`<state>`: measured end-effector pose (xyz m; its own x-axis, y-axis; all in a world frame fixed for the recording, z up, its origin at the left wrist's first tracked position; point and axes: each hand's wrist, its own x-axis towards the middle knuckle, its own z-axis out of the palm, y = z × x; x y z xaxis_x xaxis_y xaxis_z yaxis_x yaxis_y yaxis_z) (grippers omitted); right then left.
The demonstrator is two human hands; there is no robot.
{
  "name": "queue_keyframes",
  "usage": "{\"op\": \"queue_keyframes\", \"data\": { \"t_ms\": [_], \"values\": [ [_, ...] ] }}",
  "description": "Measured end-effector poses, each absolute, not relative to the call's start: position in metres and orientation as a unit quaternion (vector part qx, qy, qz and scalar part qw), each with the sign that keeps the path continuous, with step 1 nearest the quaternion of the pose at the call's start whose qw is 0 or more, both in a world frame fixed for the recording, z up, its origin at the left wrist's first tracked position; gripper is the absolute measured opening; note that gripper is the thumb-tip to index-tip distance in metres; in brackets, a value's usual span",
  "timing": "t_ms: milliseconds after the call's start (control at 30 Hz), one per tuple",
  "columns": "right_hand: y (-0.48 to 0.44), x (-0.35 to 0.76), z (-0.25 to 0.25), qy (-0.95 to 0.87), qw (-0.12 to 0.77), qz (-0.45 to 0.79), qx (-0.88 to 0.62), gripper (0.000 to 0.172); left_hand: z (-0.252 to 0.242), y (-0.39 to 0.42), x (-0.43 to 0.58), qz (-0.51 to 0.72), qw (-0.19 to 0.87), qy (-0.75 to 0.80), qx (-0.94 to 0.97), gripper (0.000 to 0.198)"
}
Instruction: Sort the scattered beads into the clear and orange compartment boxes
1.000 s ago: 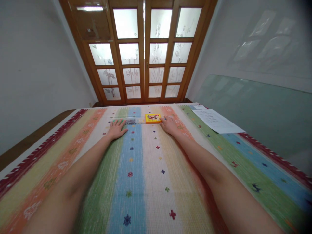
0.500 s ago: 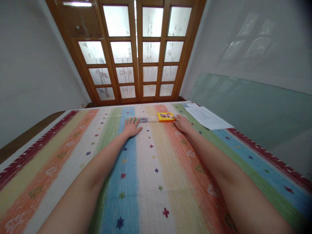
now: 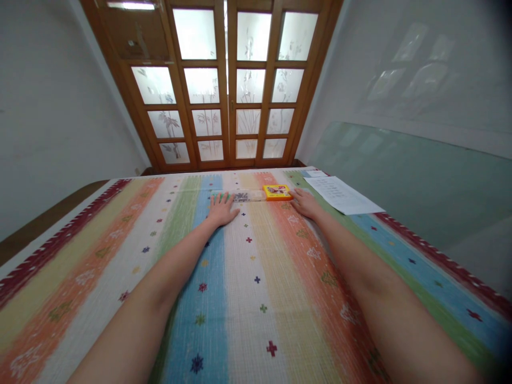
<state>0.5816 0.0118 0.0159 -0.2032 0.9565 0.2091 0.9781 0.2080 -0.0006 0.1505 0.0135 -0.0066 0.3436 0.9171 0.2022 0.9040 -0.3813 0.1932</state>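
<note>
My left hand (image 3: 223, 209) lies with spread fingers over the left end of a clear, flat case (image 3: 250, 196) with dark and green markings. A yellow and orange box (image 3: 277, 192) sits at the right end of that case. Beside the box's right edge rests my right hand (image 3: 304, 203), its fingers apart and the fingertips at the box's side. Both forearms reach across the striped tablecloth (image 3: 244, 277).
Printed white sheets (image 3: 342, 194) lie right of my right hand, near the cloth's edge. A smaller paper (image 3: 316, 173) is behind them. A pale green panel (image 3: 416, 181) leans along the right wall. Wooden glazed doors (image 3: 230, 85) stand beyond the table.
Both hands, the clear case and the yellow box have shifted slightly to the right along the cloth.
</note>
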Motion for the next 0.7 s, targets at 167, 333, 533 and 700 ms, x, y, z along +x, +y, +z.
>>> {"op": "queue_keyframes", "data": {
  "t_ms": [167,333,533,700],
  "values": [
    [0.008,0.581,0.019,-0.775,0.074,-0.066,-0.625,0.063,0.000,0.009,0.153,0.131,0.030,0.562,0.816,0.088],
    [-0.007,0.557,0.024,-0.769,0.108,-0.085,-0.624,0.070,0.009,-0.001,0.150,0.152,0.024,0.556,0.817,0.087],
    [-0.042,0.482,0.031,-0.839,0.157,-0.046,-0.520,0.060,0.014,-0.037,0.114,0.157,0.030,0.508,0.846,0.079],
    [-0.081,0.401,0.031,-0.866,0.125,0.025,-0.484,0.064,0.021,-0.080,0.087,0.109,0.053,0.493,0.861,0.078]
  ]
}}
